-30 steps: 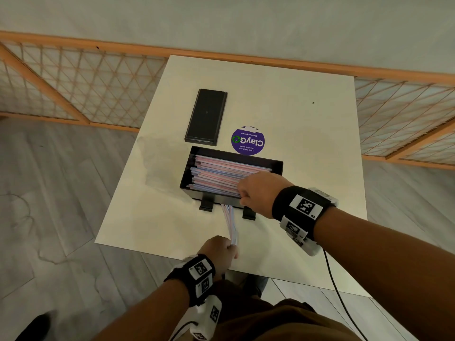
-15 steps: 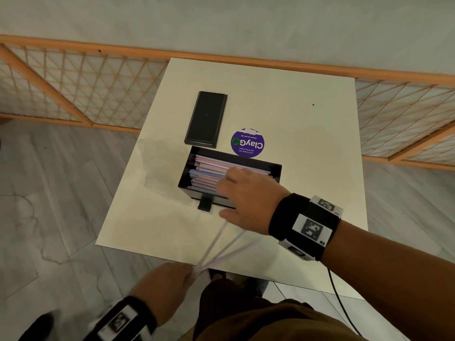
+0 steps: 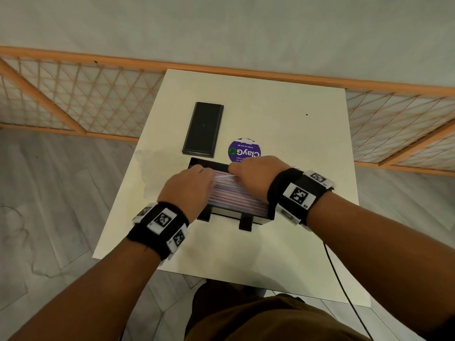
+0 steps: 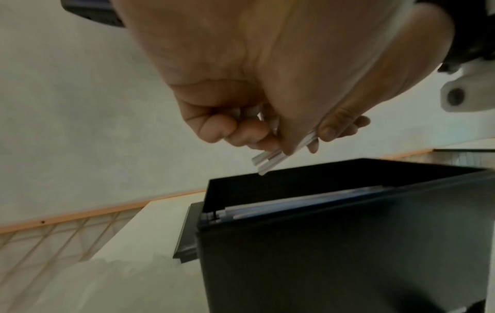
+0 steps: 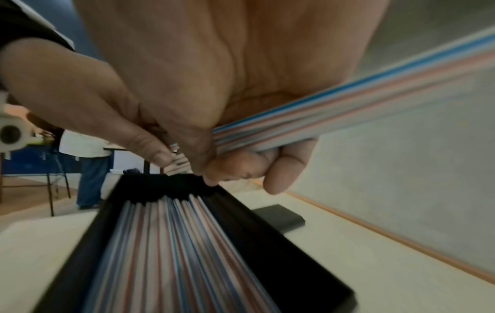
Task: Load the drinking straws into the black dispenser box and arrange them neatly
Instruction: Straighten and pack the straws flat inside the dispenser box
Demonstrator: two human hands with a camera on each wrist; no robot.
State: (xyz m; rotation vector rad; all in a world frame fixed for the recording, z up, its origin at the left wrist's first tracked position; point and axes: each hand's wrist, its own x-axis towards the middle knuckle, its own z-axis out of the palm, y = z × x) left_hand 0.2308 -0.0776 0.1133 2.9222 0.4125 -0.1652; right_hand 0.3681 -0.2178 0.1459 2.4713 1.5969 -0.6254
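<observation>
Our bench carries everything, and the biggest thing on it is the black box, which sits directly under both our hands with its top open. It is already filled nearly to the rim with a flat bed of striped straws, lying lengthwise beneath our knuckles.

Our left hand and right hand each have a clenched grip on one end of a small bundle of straws, held just above the bed; the left wrist view shows the bundle's cut ends poking out past our curled fingers, over the box's far corner.

We judge these straws to be very light, smooth and springy, easy to crush or kink if we squeeze hard, and quick to roll or fan apart. Holding near both ends, as we do now, should keep them parallel to the bed as they go down.

Beyond our grip lies the black lid, flat and apart from the box, and a round purple sticker just past our right knuckles. Neither blocks us; only the box's walls bound the drop.
</observation>
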